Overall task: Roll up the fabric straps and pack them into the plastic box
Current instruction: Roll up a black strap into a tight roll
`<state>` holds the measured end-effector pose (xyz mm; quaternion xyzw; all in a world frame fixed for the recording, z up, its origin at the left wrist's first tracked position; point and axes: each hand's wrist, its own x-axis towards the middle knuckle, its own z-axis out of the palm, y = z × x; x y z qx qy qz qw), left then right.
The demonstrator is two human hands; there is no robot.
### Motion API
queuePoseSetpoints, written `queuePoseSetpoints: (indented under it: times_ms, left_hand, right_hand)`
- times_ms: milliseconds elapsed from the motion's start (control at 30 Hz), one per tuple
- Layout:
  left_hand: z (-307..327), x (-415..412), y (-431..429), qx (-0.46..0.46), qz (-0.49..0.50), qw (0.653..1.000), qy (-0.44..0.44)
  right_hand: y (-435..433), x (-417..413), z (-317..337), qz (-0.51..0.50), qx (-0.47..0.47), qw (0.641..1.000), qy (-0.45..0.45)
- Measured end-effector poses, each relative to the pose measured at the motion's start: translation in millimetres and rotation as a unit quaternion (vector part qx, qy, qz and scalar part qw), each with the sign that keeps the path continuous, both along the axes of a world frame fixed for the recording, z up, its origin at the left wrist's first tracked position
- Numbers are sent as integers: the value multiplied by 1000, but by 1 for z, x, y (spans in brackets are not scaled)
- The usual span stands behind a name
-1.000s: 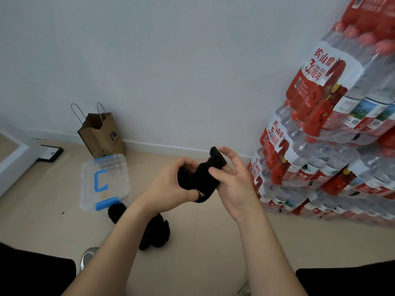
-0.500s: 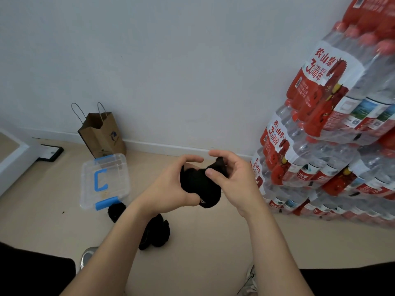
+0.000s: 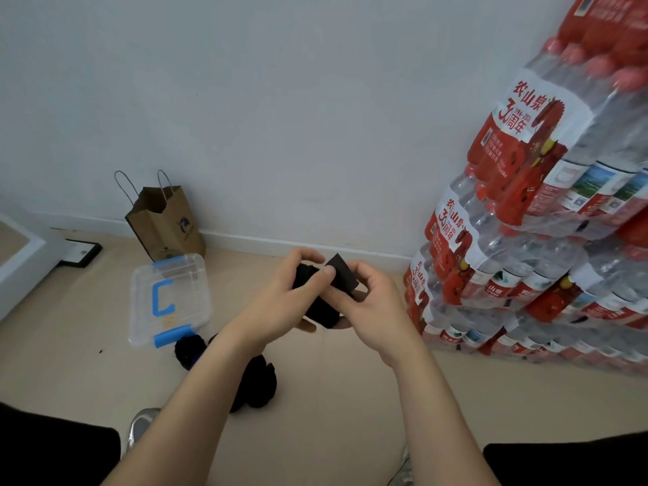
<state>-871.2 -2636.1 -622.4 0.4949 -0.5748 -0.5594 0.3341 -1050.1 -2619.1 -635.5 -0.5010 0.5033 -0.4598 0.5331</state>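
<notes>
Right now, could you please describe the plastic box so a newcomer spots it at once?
A brown paper bag stands against the white wall. The plastic box lies on the floor just before it. Unlike the black straps nearby, it is clear with blue fittings.

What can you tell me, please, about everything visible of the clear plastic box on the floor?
The plastic box is clear and rectangular with rounded corners. Its lid is on, carrying a blue C-shaped handle and a blue clip at the near edge. It lies flat on the beige floor, just in front of a brown paper bag, with a black rolled strap by that clip. Its contents cannot be made out.
</notes>
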Motion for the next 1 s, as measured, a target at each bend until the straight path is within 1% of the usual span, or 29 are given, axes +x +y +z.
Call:
queuePoseSetpoints:
  times_ms: [67,167,267,367,400,500,667,800,900,933,1000]
  left_hand:
    - [1,4,-3,-6,-11,1000,15]
    - [0,11,-5,-33,0,999,25]
    - [-3,10,-4,-48,24,999,-4]
    - [-4,6,-4,-83,48,995,-40]
    - [-4,5,-4,-96,48,993,-45]
    - [-4,4,-3,-126,35,989,-65]
    - [-5,6,-3,-152,10,985,-81]
    - [-6,4,1,-180,-3,978,-109]
    - [-5,4,5,-171,-9,978,-119]
    - [-5,5,5,-163,-12,980,-116]
    - [-4,7,6,-151,-15,983,-107]
  right_hand:
    - [2,4,0,7,-3,1000,-10]
    - [-2,4,1,1,-43,999,-14]
    - [-6,-2,9,-2,-74,997,1]
    - [-5,-11,14,14,-62,998,7]
    - [-5,-12,14,25,-60,998,25]
    - [-5,-10,13,22,-76,988,134]
    - [-8,-11,15,-30,-95,975,201]
    - [-8,-11,15,-37,-97,976,189]
    - [-7,-7,15,-43,-95,976,192]
    - [-6,-6,15,-42,-92,977,186]
    - [-6,-7,14,-22,-81,986,146]
